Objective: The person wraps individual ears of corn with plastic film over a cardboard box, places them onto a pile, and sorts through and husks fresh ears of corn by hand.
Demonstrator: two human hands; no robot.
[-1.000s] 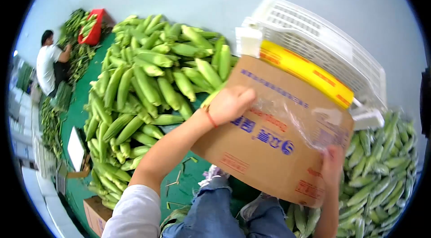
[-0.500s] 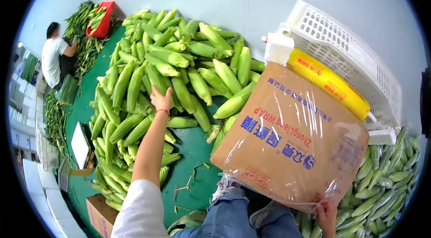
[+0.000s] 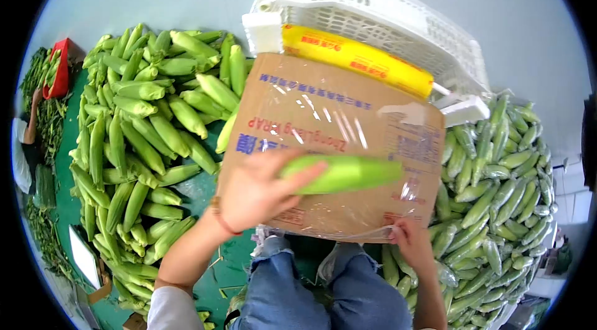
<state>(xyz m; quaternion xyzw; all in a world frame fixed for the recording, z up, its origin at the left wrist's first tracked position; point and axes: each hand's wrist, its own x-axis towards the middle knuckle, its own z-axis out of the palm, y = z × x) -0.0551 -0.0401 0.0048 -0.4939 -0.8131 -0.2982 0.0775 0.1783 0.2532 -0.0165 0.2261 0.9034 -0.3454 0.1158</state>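
Note:
Over the cardboard box, my left hand grips a green corn ear by one end, the ear lying sideways and slightly blurred. My right hand pinches the edge of clear plastic film at the box's lower right corner. The film covers much of the box's printed top. Along the box's far edge runs a yellow roll of film between white end blocks. Unwrapped corn is piled to the left, and film-wrapped corn is heaped to the right.
A white slatted crate stands behind the roll against the wall. At the far left are a red basket, a partly visible person among husks, and a white flat panel. Green floor shows between pile and box.
My left hand has taken a corn ear from the left pile and carried it right, over the box. My right hand still holds the film edge. The view has shifted toward the right.

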